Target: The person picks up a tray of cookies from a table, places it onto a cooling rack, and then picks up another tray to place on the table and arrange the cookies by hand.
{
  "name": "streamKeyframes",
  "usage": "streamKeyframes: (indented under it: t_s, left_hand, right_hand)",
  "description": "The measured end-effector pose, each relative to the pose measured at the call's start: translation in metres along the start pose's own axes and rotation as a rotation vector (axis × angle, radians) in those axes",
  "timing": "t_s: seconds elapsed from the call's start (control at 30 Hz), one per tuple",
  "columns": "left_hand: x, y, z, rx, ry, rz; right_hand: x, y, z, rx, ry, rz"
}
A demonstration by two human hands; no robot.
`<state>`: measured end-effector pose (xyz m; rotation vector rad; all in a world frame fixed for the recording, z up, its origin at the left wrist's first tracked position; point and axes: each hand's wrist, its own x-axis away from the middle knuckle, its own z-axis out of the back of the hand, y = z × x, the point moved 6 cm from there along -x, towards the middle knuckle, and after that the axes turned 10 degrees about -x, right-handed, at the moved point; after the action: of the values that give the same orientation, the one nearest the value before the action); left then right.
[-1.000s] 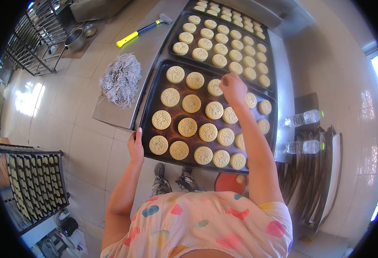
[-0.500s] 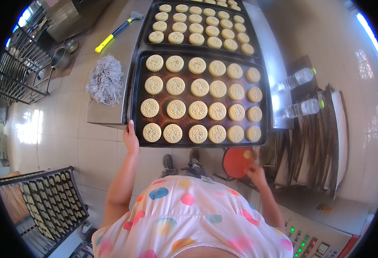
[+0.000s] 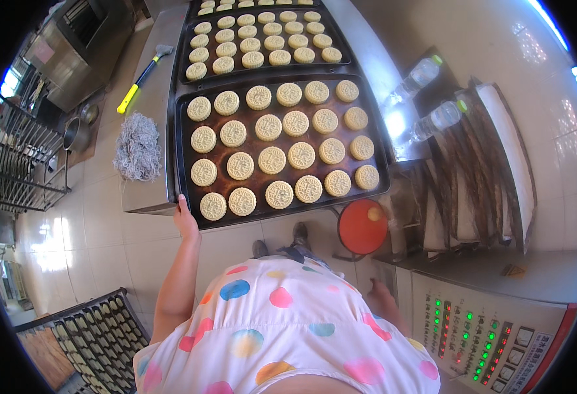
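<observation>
Many pale pieces [image 3: 98, 341] are lying in rows in a dark rack [image 3: 71, 311] at the lower left. Farther up, a metal pot [image 3: 77, 136] is sitting near the floor, its contents too small to be made out. On the left side of the steel table [image 3: 145, 200], a bundle of grey strings [image 3: 137, 148] is resting just beside a yellow-handled tool [image 3: 144, 75]. The left hand [image 3: 188, 222] is grasping the near left corner of a black baking tray [image 3: 258, 180], one digit showing along its rim. That tray is sitting slightly askew at the near end of the table and is holding twenty-four round stamped biscuits [image 3: 272, 159], four rows of six, all lying flat and apart. Just beyond it, a second black tray [image 3: 266, 67] is carrying more of the same kind. To the right, a red stool [image 3: 361, 231] is bearing a single pale round piece [image 3: 374, 213] near its far edge. The right hand [image 3: 381, 295] is hanging beside the body, partly hidden and dim, so its grip cannot be told. Farther right, two clear bottles [image 3: 422, 73] with green caps are standing near the table's edge, and a control panel [image 3: 472, 328] is glowing with green lights.
</observation>
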<state>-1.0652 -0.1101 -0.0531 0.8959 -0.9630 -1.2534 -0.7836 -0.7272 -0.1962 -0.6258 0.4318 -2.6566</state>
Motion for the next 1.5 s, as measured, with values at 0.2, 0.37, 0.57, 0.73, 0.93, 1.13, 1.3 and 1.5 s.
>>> streamKeyframes:
  t_s: [0.2,0.37,0.57,0.73,0.93,1.13,1.3,1.5]
  left_hand:
    - [-0.005,-0.006,-0.002,0.037,-0.014,-0.044]
    - [-0.008,-0.003,0.001,-0.056,0.025,-0.092]
    - [0.000,0.004,-0.005,-0.091,0.051,-0.095]
    - [-0.001,0.003,-0.002,-0.154,0.096,-0.094]
    - [0.005,0.005,0.003,-0.174,0.132,-0.066]
    - [0.007,0.007,0.003,-0.111,0.127,-0.050]
    - [0.004,0.001,0.003,-0.084,0.123,-0.040]
    - [0.007,0.010,-0.001,-0.041,0.062,0.018]
  right_hand:
    - [-0.069,-0.150,0.112,-0.149,0.208,0.094]
    - [-0.090,-0.264,0.200,-0.501,0.483,0.607]
    - [-0.126,-0.393,0.234,-0.358,0.480,0.901]
    - [-0.146,-0.501,0.213,-0.193,0.320,1.092]
    - [-0.165,-0.578,0.168,0.202,0.284,1.076]
    - [-0.181,-0.599,0.145,0.483,0.215,0.960]
    - [-0.174,-0.606,0.144,0.527,0.226,0.969]
    - [-0.164,-0.597,0.144,0.373,0.350,1.166]
